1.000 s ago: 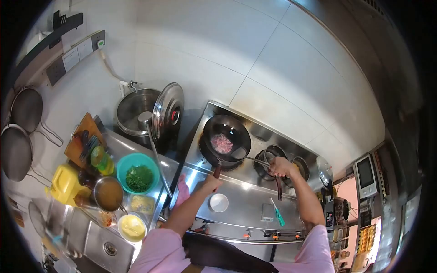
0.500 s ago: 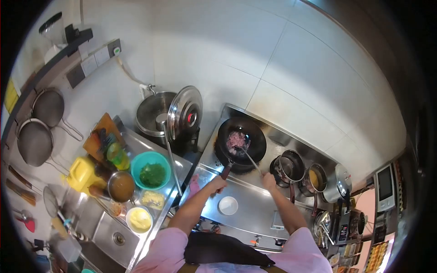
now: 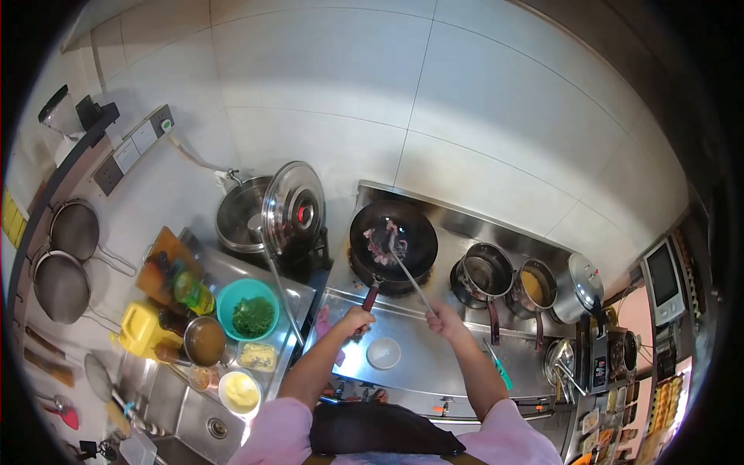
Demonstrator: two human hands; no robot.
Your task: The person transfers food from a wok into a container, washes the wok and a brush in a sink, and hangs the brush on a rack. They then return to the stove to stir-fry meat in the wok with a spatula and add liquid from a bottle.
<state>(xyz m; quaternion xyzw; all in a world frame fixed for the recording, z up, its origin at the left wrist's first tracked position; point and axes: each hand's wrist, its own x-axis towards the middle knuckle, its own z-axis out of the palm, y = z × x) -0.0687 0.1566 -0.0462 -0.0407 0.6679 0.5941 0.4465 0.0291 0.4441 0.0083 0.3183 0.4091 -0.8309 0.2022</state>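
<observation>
My left hand (image 3: 357, 321) is closed around the dark red handle (image 3: 370, 297) of a black wok (image 3: 418, 232) on the stove. Pinkish pieces of meat (image 3: 378, 249) lie spread over the wok's left and middle part. In my right hand (image 3: 446, 321) is the shaft of a long-handled metal cooking utensil (image 3: 411, 280). Its far end reaches in among the meat, and its exact shape is hard to make out. Between my forearms a small white bowl (image 3: 384, 353) stands on the steel counter (image 3: 418, 341).
Two saucepans (image 3: 486, 271) and a pressure cooker (image 3: 577, 291) stand right of the wok. A tall pot (image 3: 242, 213) with a tilted lid (image 3: 293, 205) is behind left. Left are a turquoise bowl (image 3: 223, 310) of greens, a bowl of yellow food (image 3: 240, 393) and a sink (image 3: 194, 415).
The utensil's end has moved deeper into the wok, and the meat is more scattered. My view has shifted to the right. A green-handled tool now shows beside my right forearm.
</observation>
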